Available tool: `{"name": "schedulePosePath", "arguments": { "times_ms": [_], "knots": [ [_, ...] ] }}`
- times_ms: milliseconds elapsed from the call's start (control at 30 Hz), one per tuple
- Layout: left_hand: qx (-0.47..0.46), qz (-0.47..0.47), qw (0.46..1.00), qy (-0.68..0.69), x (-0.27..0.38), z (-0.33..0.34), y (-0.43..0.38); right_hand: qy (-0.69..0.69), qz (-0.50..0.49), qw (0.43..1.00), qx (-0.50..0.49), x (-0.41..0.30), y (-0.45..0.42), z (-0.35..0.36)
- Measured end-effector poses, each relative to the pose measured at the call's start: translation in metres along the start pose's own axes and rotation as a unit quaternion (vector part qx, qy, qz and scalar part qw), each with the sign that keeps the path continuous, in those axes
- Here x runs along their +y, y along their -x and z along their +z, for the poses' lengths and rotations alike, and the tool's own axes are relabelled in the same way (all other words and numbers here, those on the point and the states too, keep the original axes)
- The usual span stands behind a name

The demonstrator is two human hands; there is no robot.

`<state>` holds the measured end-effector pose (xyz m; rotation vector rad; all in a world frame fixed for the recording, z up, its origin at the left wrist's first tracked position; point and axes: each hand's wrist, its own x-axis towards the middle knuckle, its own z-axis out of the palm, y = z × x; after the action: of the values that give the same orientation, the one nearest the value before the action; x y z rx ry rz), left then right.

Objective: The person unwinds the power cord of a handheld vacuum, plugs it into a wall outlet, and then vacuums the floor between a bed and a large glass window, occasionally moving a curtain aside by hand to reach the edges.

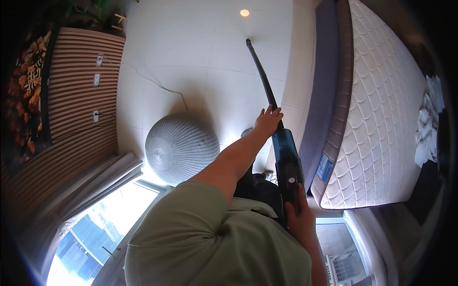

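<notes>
A cordless stick vacuum cleaner (pixel 283 152) with a dark body and a blue-tinted section slants across the view in front of me. My right hand (pixel 301 216) is wrapped around its rear part, below a round light button. With my arm stretched forward, my left hand (pixel 269 119) holds the black tube (pixel 264 79) just ahead of the body, some fingers lying across it. The tube's narrow end nozzle (pixel 248 42) is at the pale tiled floor (pixel 171 43); whether it touches is unclear. A round warm light spot (pixel 244 13) shows beyond the nozzle.
A grey woven pouf (pixel 182 148) stands left of my legs. A cable (pixel 157 83) runs over the floor from a wall socket (pixel 99 60) towards it. On the right is a bed with a quilted mattress (pixel 383 118) and dark base (pixel 320 93). Slatted panelling (pixel 84 89) lines the left.
</notes>
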<state>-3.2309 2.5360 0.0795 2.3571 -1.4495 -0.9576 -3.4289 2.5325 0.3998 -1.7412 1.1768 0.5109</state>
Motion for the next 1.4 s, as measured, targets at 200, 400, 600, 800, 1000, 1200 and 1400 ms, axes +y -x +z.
{"name": "schedulePosePath", "arguments": {
  "times_ms": [200, 400, 600, 800, 1000, 1200, 1400],
  "knots": [
    [0.019, -0.062, 0.998, -0.01, -0.002, 0.018, 0.063, 0.064, -0.007, 0.998, -0.007, 0.002, 0.008, -0.035],
    [0.015, 0.012, 1.0, 0.008, 0.031, 0.031, 0.033, 0.059, 0.012, 0.998, 0.026, 0.03, 0.03, -0.03],
    [-0.061, 0.128, 0.99, 0.019, 0.09, 0.036, -0.014, -0.007, 0.061, 0.993, 0.105, 0.046, 0.049, -0.025],
    [-0.052, 0.099, 0.992, -0.057, 0.09, 0.048, 0.041, -0.013, 0.102, 0.992, 0.074, 0.078, 0.064, -0.044],
    [-0.124, 0.099, 0.984, -0.078, 0.116, 0.08, 0.086, 0.073, 0.163, 0.984, 0.018, 0.107, 0.109, -0.042],
    [-0.217, 0.352, 0.908, -0.069, 0.199, 0.128, 0.098, -0.071, 0.249, 0.959, 0.114, 0.157, 0.196, -0.016],
    [-0.294, 0.357, 0.887, -0.017, 0.219, 0.145, 0.125, -0.126, 0.275, 0.939, 0.163, 0.233, 0.267, 0.031]
  ]
}}
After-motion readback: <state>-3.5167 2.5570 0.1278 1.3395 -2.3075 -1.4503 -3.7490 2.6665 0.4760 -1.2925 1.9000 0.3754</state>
